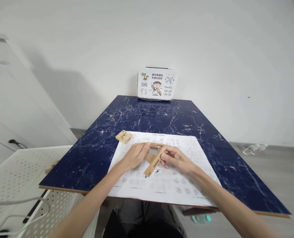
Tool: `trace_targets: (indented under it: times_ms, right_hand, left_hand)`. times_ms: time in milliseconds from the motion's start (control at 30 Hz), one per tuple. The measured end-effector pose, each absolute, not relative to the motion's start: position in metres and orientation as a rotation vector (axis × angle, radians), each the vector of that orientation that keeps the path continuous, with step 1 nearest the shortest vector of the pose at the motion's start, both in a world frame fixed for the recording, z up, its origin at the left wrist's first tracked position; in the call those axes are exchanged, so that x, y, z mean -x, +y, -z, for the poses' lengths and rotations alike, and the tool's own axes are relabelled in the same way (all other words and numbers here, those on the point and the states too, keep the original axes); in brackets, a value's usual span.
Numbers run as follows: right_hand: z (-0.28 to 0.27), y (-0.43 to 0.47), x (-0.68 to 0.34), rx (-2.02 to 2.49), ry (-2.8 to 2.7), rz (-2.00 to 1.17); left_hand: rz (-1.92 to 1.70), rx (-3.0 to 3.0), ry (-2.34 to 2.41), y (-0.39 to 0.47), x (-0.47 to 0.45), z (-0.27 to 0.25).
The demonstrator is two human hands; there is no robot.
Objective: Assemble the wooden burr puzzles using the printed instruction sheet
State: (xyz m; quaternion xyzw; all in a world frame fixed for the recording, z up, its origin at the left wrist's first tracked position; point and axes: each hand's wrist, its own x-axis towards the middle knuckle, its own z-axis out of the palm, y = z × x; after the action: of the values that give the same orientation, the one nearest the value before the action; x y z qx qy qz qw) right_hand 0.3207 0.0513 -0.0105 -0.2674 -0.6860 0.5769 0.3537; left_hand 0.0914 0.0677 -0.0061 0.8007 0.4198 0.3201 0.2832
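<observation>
Over a printed paper sheet (147, 186), my two hands hold a partly assembled wooden puzzle between them. My right hand (174, 157) grips a slotted wooden bar (154, 163), thumb on its face. The bar slants down toward me, with small dark print at its near end. My left hand (135, 155) is closed around the left side, its fingertips at another wooden bar (155, 144) at the back. A flat wooden piece (150, 157) sits between the two bars. How they join is partly hidden by my fingers.
A small cluster of wooden blocks (123, 136) lies by the sheet's far left corner. A white cartoon-printed case (156, 83) stands at the back of the blue marbled table (107, 132). At left is a white perforated cart (20, 172) with a cable. Plastic bottles (254, 149) lie on the floor.
</observation>
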Motion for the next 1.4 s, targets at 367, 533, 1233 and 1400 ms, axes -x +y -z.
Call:
trace_targets:
  times_ms: [367, 533, 1233, 1400]
  right_hand:
    - [0.024, 0.072, -0.326, 0.965, -1.260, -1.093]
    - [0.037, 0.084, -0.332, 1.237, -1.340, -0.787]
    - [0.054, 0.090, -0.329, 1.282, -1.872, -0.451]
    - [0.047, 0.085, -0.324, 1.193, -1.933, -0.529]
  left_hand:
    - [-0.923, -2.354, 1.471, 0.078, -0.091, 0.019]
    - [-0.805, -2.550, 1.505, 0.078, -0.093, 0.023]
    - [-0.802, -2.619, 1.234, 0.072, -0.097, 0.021]
    - [-0.645, -2.640, 1.158, 0.070, -0.097, 0.017]
